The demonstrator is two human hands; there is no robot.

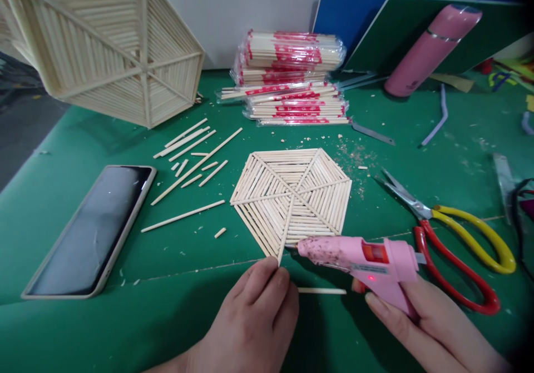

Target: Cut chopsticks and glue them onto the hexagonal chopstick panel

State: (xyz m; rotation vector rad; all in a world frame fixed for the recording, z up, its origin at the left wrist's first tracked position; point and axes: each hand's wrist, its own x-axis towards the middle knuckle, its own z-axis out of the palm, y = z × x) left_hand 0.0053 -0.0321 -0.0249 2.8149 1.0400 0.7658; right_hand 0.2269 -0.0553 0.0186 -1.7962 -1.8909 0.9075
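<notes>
A flat polygonal panel of thin wooden sticks, with spokes meeting in the middle, lies on the green table. My left hand is closed at its near corner, pinching the end of a spoke; the fingers partly hide that corner. In my right hand is a pink hot glue gun with a red light lit. Its nozzle reaches the near edge of the panel, just right of my left fingers; I cannot tell whether it touches. One loose stick lies between my hands.
Scissors lie at the right, a phone at the left. Cut sticks are scattered beside the panel. Behind are wrapped stick bundles, a pink bottle, a blade and a larger stick-built piece.
</notes>
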